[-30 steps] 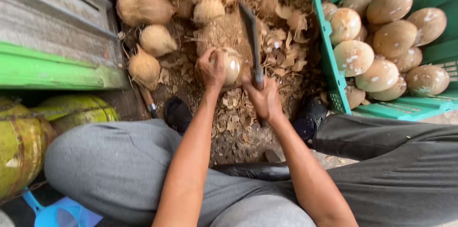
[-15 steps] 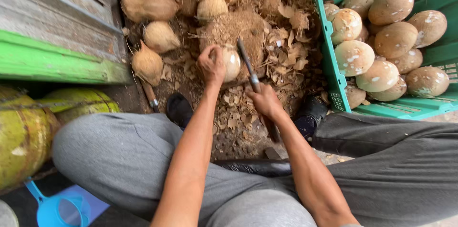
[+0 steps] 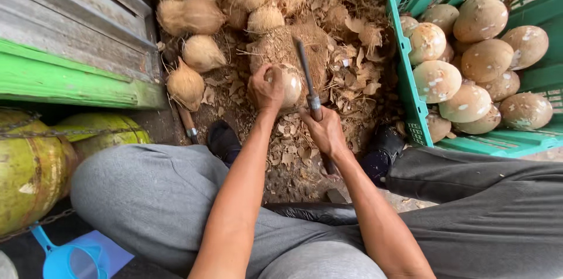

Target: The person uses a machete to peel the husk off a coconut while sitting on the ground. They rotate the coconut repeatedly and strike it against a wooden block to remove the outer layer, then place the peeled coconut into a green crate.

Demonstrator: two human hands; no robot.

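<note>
left: husked coconuts | right: green crate | near: knees

A coconut is sitting on a husk-covered block, its round shell mostly stripped to a pale tan surface (a few brown patches are showing). A knife is standing just right of it, its long dark blade pointing away from the person and its edge lying against the coconut's side, a metal band ringing the handle near the blade.
</note>
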